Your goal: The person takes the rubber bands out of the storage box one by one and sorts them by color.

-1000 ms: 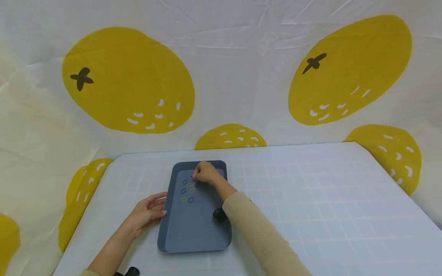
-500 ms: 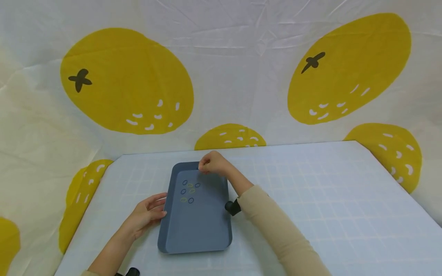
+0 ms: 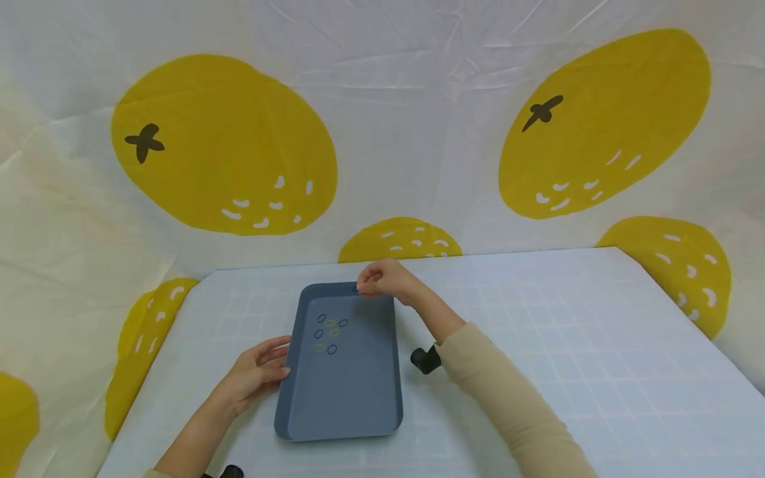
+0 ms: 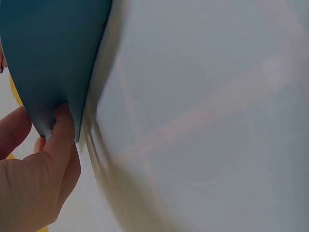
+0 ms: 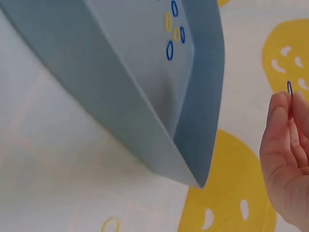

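Observation:
The right hand (image 3: 388, 277) is above the far right corner of the grey-blue tray (image 3: 343, 401), pinching a thin blue rubber band (image 5: 288, 87) between thumb and fingertip. In the right wrist view the band stands up as a narrow loop. Several blue rubber bands (image 5: 167, 50) and yellow rubber bands (image 5: 168, 22) lie loosely grouped on the far left part of the tray floor. At the tray's left side, the left hand (image 3: 254, 372) grips the edge, its thumb by the rim. A finger rests on the outer wall in the left wrist view.
A yellow band (image 5: 111, 225) lies on the pale checked tablecloth (image 3: 568, 345), right of the tray. Behind the table hangs a white cloth (image 3: 418, 153) with big yellow fruit prints. The dark wrist camera (image 3: 425, 360) sits beside the right sleeve.
The right hand has risen from the tray floor and moved right to the far right corner, taking a blue band with it. The left hand stays on the tray's left edge.

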Demonstrator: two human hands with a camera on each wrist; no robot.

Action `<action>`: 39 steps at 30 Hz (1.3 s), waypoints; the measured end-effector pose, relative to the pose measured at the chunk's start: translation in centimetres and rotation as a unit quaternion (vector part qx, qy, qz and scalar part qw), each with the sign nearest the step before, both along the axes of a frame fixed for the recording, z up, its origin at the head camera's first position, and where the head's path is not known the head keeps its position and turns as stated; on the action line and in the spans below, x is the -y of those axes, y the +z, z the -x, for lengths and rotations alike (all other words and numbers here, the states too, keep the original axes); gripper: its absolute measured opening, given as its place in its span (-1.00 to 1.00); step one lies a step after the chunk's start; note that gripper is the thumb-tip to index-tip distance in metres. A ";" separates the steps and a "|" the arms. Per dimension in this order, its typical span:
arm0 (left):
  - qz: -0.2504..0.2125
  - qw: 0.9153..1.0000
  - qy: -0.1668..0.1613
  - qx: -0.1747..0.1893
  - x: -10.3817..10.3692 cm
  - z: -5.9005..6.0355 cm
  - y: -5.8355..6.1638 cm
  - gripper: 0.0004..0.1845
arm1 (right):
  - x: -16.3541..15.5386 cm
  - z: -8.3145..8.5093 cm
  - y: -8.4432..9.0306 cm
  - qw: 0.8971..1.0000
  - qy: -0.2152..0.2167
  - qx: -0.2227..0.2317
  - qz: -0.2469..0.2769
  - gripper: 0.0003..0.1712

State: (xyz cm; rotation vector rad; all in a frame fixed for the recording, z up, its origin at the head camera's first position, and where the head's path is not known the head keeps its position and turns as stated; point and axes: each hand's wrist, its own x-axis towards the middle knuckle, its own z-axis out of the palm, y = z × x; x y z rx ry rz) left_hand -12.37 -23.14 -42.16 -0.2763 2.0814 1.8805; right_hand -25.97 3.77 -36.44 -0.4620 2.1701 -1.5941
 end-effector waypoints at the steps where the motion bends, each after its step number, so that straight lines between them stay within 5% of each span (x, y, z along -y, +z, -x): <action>1: -0.001 1.000 -0.002 0.000 0.0 0.0 -0.1 -0.27 | -0.2 0.0 0.0 1.000 0.003 0.001 0.002 -0.89; 14: -0.012 1.000 -0.009 -0.013 0.1 0.1 -0.2 -0.28 | -2.7 -0.4 0.3 1.000 0.008 0.014 0.016 -0.66; 39: -0.013 1.000 -0.012 -0.008 0.1 0.2 -0.1 -0.26 | -8.2 -1.3 -0.2 0.999 -0.034 0.019 -0.032 -0.71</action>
